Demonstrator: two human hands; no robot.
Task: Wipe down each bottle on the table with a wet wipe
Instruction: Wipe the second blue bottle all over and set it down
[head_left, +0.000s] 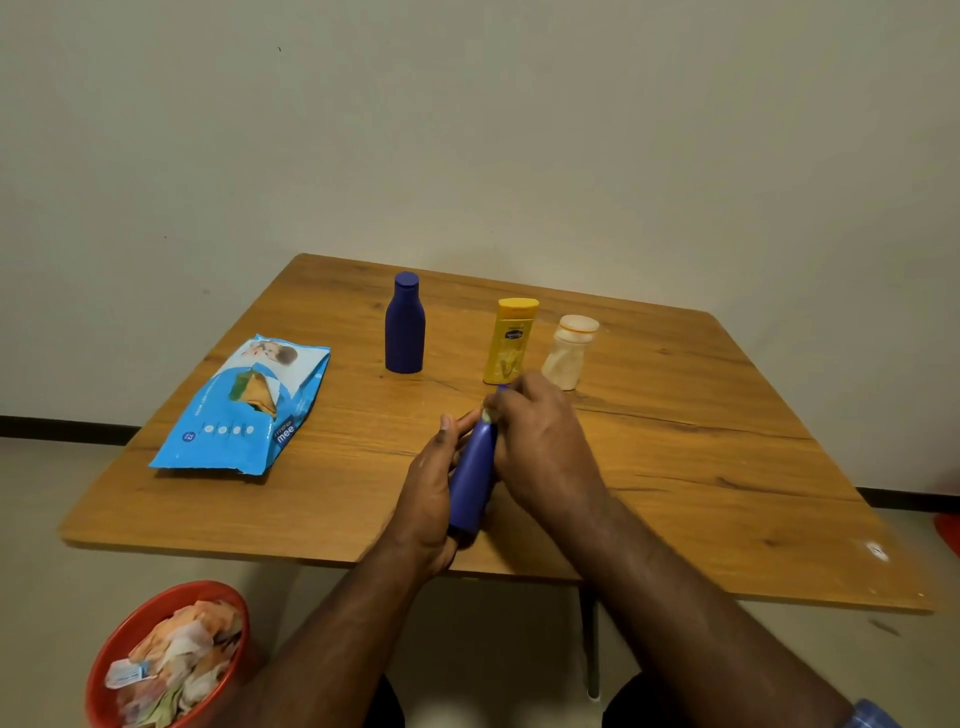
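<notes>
A: We log the blue bottle in hand (471, 480) at the near centre of the tabletop (701, 467), tilted, cap end toward 12 o'clock. Our left hand (434, 499) wraps its lower body from 9 o'clock.

B: Agreed. Our right hand (540, 441) closes over the neck from 3 o'clock, pressing a scrap of wet wipe (488, 414) against it. Only a pale corner of the wipe shows.

A: So both hands are clamped on the one bottle. We cannot tell whether its base touches the wood.

B: Outward, then. At 12 o'clock of the hands a yellow bottle (509, 340) stands upright; just beside it, at 1 o'clock, a cream bottle (569, 351).

A: At 11 o'clock a second blue bottle (404, 323), upright, apart from the yellow one.

B: At 9 o'clock the blue wipes pack (244, 405) lies flat.

A: On the floor at 7 o'clock, a red bin (111, 660) holding crumpled wipes (176, 660).
</notes>
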